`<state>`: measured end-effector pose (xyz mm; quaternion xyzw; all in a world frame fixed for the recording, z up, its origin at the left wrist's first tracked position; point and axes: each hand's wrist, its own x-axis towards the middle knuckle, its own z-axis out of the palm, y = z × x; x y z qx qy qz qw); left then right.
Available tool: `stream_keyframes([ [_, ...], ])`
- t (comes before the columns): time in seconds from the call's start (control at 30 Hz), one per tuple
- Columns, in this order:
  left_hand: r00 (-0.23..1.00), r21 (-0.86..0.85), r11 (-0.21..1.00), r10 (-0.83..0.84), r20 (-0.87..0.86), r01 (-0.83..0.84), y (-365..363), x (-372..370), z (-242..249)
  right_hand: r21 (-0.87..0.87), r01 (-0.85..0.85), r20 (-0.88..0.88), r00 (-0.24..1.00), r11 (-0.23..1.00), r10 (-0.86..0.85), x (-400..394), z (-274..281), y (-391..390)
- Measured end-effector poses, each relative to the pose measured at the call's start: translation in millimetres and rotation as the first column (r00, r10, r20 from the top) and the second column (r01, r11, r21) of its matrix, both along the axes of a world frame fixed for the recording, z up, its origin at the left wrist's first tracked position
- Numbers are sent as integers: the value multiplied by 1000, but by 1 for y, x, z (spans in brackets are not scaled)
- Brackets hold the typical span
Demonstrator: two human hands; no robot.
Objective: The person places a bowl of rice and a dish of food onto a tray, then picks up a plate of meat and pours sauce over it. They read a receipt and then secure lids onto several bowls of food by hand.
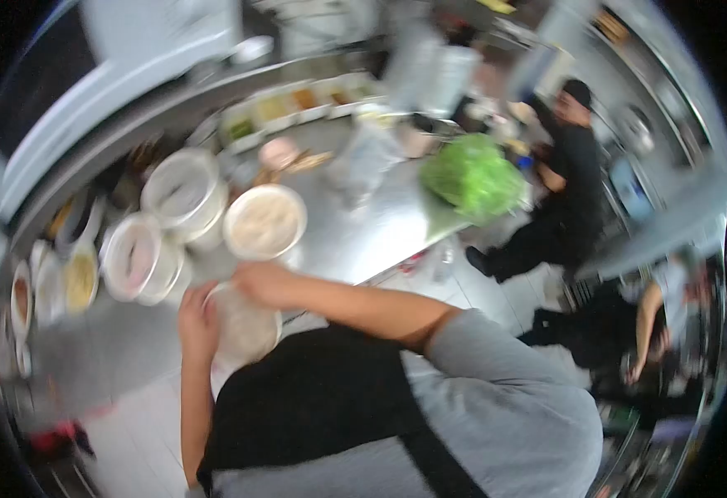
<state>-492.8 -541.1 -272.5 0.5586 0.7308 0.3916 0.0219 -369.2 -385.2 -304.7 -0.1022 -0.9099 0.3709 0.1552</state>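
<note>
A round white tub (245,328) with pale contents stands at the near edge of the steel counter, against the black apron. My left hand (200,319) is closed on the tub's left rim. Over its far rim lies my right hand (260,284), its fingers bent down and blurred, so what they grip cannot be made out. Just beyond is another white tub (265,222) with pale, lumpy contents. Two more white tubs, one with pinkish contents (133,256) and one larger (181,192), stand to the left.
The steel counter (338,232) holds a clear plastic bag (365,162), green leafy vegetables (475,178) and a row of containers (284,108) at the back. Small bowls (81,278) stand far left. A person in black (577,183) and another person (670,307) are at the right.
</note>
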Motion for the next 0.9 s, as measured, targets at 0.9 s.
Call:
stream_keyframes([
  [0.9, 855, -30, 999, -26, -517, 12, 7, 0, 3, 249, 260, -14, 964, 933, -265, 7, 3, -19],
])
